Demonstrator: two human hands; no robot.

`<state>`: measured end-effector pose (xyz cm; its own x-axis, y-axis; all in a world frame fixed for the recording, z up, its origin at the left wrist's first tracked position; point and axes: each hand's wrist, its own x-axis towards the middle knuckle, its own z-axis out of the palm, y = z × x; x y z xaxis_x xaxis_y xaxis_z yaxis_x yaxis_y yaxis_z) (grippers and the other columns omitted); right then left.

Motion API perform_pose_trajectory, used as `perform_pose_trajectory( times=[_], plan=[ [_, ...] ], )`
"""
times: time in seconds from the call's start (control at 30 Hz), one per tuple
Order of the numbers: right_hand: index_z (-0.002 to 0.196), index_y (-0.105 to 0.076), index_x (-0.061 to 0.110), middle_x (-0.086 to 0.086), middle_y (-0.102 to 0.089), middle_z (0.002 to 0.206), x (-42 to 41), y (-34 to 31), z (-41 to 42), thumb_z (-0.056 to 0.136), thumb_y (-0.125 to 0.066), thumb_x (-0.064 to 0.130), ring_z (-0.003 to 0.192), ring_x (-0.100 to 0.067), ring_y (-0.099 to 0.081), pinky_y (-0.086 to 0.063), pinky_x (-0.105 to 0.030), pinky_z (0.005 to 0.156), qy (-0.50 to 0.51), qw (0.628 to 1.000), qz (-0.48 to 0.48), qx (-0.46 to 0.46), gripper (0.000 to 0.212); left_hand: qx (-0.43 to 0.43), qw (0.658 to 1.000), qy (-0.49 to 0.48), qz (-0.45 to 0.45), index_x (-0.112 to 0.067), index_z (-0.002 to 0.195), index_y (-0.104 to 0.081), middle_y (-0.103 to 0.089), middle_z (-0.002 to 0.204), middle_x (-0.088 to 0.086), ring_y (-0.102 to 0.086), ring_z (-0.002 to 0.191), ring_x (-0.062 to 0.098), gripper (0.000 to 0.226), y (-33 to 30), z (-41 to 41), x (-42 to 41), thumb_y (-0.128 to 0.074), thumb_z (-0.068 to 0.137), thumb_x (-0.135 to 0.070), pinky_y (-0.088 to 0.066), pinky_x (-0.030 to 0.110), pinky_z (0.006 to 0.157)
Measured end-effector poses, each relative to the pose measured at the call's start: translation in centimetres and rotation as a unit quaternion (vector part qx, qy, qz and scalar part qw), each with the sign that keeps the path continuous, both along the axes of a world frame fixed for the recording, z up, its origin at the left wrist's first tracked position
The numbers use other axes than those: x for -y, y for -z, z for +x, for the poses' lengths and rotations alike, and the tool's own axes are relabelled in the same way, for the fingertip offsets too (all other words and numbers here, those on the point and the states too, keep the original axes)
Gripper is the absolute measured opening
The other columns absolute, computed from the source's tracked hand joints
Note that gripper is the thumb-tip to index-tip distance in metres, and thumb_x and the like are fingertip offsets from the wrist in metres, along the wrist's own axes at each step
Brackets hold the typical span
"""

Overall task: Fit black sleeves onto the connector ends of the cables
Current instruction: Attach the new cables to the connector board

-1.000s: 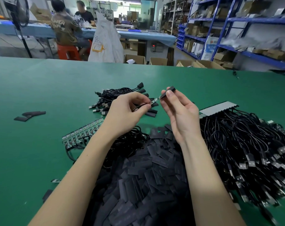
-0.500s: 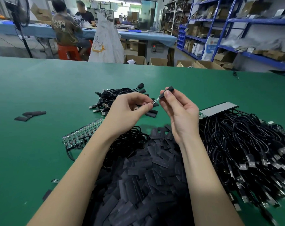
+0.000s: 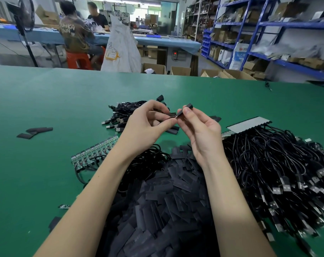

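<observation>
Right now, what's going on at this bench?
A person is sleeving cables by hand. The left hand pinches a cable's connector end; the right hand holds a black sleeve at that end, only partly on. A pile of loose sleeves lies in front on the green table, a heap of cables to the right and a smaller bundle behind the hands.

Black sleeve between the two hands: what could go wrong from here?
1. The right hand pinches the black sleeve only near one end; it could tilt and snag on the connector end that the left hand holds.
2. A dropped sleeve would likely vanish into the sleeve pile below.
</observation>
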<state>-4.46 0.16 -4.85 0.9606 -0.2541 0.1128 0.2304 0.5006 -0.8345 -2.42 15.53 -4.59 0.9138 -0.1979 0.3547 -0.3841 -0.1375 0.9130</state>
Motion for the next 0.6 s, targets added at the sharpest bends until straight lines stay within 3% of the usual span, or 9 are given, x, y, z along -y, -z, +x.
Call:
perform_pose_trajectory(
  times=[0.07, 0.27, 0.6],
  plan=[
    [0.089, -0.072, 0.003, -0.007, -0.076, 0.083, 0.09, -0.13, 0.03, 0.093, -0.066, 0.000, 0.080, -0.012, -0.074, -0.060, -0.023, 0.077, 0.001, 1.000, 0.028, -0.010, 0.008, 0.008, 1.000, 0.012, 0.004, -0.012, 0.096, -0.069, -0.071, 0.074, -0.010, -0.053, 0.055, 0.002, 0.014, 0.03, 0.12, 0.04, -0.079, 0.087, -0.012, -0.043, 0.010, 0.055],
    [0.089, -0.072, 0.003, -0.011, -0.077, 0.088, -0.24, -0.36, -0.08, 0.093, -0.067, 0.001, 0.084, -0.015, -0.074, -0.059, -0.022, 0.074, -0.024, 0.999, 0.033, -0.032, 0.007, 0.040, 0.999, -0.016, 0.011, -0.020, 0.090, -0.072, -0.074, 0.081, 0.003, -0.060, 0.062, 0.011, 0.008, 0.21, 0.18, 0.12, -0.079, 0.088, -0.016, -0.049, 0.024, 0.056],
    [0.087, -0.072, 0.004, -0.006, -0.077, 0.083, -0.57, -0.40, -0.17, 0.094, -0.067, 0.002, 0.080, -0.011, -0.075, -0.058, -0.019, 0.072, -0.021, 0.999, 0.028, -0.036, 0.009, 0.082, 0.995, -0.049, 0.029, -0.014, 0.090, -0.077, -0.076, 0.080, -0.001, -0.071, 0.075, 0.008, 0.009, -0.19, -0.23, 0.39, -0.081, 0.084, -0.010, -0.049, 0.014, 0.070]
  ],
)
